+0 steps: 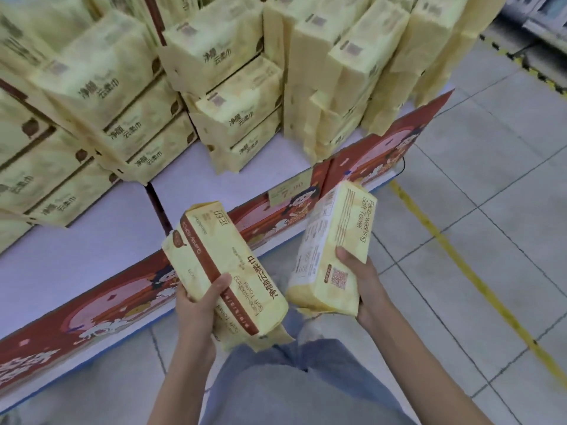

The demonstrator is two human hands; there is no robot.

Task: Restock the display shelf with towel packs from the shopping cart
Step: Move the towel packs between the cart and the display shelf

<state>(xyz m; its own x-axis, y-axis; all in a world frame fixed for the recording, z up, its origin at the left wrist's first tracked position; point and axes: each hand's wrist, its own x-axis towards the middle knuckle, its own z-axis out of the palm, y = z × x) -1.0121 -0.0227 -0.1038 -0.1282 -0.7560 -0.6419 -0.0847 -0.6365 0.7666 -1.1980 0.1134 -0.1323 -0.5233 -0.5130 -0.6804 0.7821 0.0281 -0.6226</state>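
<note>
towel packs (333, 250) (2, "face-washing soft towel") gripped, 1 per hand.

Bare strip of shelf (101, 240) between stacked packs (101, 96) and red front panel (122, 302)

left grip (198, 305), right grip (366, 288) curled, clasping; forearms forward

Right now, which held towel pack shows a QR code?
The yellow pack in the right hand; the pack in the left hand shows a brown stripe.
</note>
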